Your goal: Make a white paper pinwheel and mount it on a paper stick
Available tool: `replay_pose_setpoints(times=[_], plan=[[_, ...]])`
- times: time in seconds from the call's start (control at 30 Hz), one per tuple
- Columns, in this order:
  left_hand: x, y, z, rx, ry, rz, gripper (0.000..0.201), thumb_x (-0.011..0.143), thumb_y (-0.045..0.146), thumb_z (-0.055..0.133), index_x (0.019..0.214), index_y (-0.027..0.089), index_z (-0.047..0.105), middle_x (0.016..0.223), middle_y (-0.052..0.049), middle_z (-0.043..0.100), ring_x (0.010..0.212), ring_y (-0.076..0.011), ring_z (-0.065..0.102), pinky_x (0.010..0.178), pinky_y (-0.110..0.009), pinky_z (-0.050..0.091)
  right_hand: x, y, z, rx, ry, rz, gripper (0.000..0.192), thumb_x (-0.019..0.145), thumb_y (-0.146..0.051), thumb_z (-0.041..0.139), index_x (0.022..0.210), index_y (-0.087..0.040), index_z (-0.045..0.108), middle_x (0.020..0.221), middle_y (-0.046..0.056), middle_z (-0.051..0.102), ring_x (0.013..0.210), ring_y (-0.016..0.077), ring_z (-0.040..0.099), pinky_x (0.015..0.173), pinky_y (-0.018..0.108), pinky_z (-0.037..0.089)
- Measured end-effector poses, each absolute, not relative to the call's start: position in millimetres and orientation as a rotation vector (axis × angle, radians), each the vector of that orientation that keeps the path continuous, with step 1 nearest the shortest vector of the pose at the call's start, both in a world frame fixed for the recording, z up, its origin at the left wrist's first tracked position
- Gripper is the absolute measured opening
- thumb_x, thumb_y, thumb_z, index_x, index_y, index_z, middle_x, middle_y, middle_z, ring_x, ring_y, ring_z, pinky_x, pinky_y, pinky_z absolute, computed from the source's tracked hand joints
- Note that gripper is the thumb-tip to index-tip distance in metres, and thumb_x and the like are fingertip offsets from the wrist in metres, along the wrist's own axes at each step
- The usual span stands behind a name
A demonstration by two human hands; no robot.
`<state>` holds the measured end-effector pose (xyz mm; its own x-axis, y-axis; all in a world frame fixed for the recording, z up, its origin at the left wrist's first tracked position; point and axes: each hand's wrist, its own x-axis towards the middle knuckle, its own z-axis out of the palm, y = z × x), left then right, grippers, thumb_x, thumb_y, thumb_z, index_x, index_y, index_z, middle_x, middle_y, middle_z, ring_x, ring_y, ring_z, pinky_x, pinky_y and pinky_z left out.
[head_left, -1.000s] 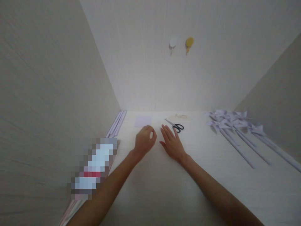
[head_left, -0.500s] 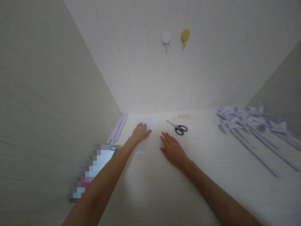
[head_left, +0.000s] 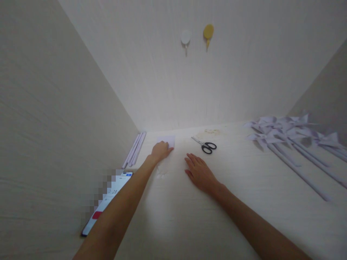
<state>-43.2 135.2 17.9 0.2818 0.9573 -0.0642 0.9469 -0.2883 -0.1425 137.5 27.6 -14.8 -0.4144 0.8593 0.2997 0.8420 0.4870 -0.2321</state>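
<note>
My left hand [head_left: 160, 151] is on a small pale lilac sheet of paper [head_left: 169, 140] near the back wall. Its fingers are curled in at the paper's near edge, with the thumb out to the right; the fingertips are partly hidden. Flat on the white table, my right hand [head_left: 201, 174] lies with its fingers stretched out and nothing in it. Just beyond it are scissors [head_left: 205, 145] with black handles, blades pointing up and left, touched by neither hand.
Several rolled paper sticks [head_left: 135, 150] lie along the left wall. A lit phone [head_left: 115, 193] is partly behind my left forearm. On the right are several paper pinwheels [head_left: 271, 133] on sticks. White [head_left: 185, 37] and yellow hooks [head_left: 208, 32] hang on the back wall.
My left hand's fingers, stretched over the paper before, have curled in, and more of the paper shows. My right hand stays flat in place. The camera view has tilted slightly.
</note>
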Motion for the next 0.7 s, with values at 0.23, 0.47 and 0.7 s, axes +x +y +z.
replay_pose_setpoints(times=[0.23, 0.47, 0.7], plan=[[-44.7, 143.3, 22.4, -2.488, -1.749, 0.288, 0.052, 0.078, 0.050, 0.027, 0.090, 0.012, 0.060, 0.092, -0.015, 0.061, 0.088, -0.0230, 0.054, 0.074, -0.031, 0.039, 137.2, 28.7, -17.1, -1.431, -2.361, 0.059, 0.040, 0.081, -0.023, 0.037, 0.118, -0.009, 0.042, 0.128, 0.014, 0.039, 0.117, 0.0228, 0.034, 0.097, 0.037, 0.027], [-46.7, 148.5, 22.3, -2.486, -1.765, 0.286, 0.047, 0.077, 0.047, 0.031, 0.086, 0.013, 0.063, 0.089, -0.013, 0.063, 0.087, -0.0216, 0.055, 0.074, -0.029, 0.039, 137.3, 28.6, -16.2, -1.422, -2.360, 0.082, 0.040, 0.081, -0.023, 0.037, 0.118, -0.008, 0.041, 0.125, 0.014, 0.042, 0.114, 0.0225, 0.037, 0.096, 0.037, 0.028], [-50.6, 151.6, 22.2, -2.504, -1.789, 0.225, 0.049, 0.074, 0.054, 0.035, 0.075, 0.014, 0.064, 0.082, -0.011, 0.064, 0.079, -0.0205, 0.057, 0.066, -0.027, 0.038, 137.5, 27.5, -14.1, -1.419, -2.359, 0.081, 0.040, 0.081, -0.023, 0.037, 0.118, -0.008, 0.041, 0.123, 0.014, 0.044, 0.112, 0.0224, 0.038, 0.096, 0.037, 0.028]])
